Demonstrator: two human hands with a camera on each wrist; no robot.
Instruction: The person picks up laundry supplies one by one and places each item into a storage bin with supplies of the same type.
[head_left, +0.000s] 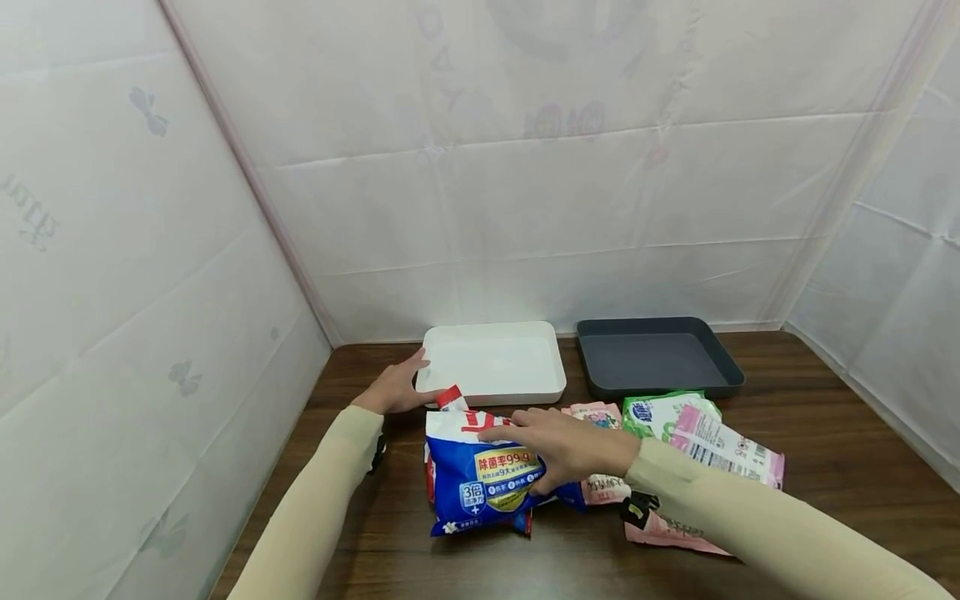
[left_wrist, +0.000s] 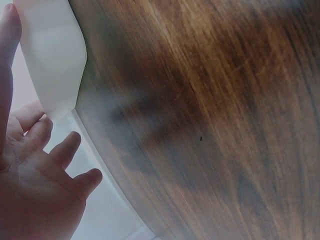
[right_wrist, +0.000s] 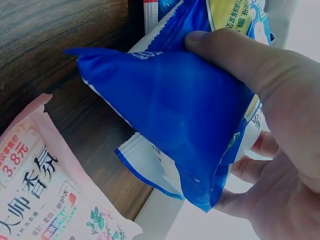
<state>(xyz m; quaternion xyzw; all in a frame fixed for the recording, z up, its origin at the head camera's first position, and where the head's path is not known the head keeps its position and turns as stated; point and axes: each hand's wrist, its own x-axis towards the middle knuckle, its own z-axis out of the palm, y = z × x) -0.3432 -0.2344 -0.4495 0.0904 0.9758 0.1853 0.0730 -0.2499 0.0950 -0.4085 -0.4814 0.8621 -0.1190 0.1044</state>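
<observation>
In the head view my left hand [head_left: 397, 385] is at the front left corner of the white tray [head_left: 557, 358], thumb at its front and fingers at its left side. The left wrist view shows the tray's corner [left_wrist: 55, 55] between the thumb and the nearest fingers, the other fingers spread below. My right hand [head_left: 573, 450] grips a plump blue-and-white laundry detergent bag [head_left: 450, 475] from its right. Up close in the right wrist view, the thumb lies across the blue bag [right_wrist: 165, 95], the fingers mostly behind it. Partly hidden behind it is a red-and-white package [head_left: 452, 398].
A dark grey tray [head_left: 660, 358] stands right of the white one. Right of the bag lie a pink packet [head_left: 600, 492], a green-and-white packet [head_left: 652, 415], a pink-and-white packet [head_left: 731, 450] and another pink packet [head_left: 667, 535] under my right forearm. White cloth walls [head_left: 525, 208] surround the wooden table [head_left: 397, 533].
</observation>
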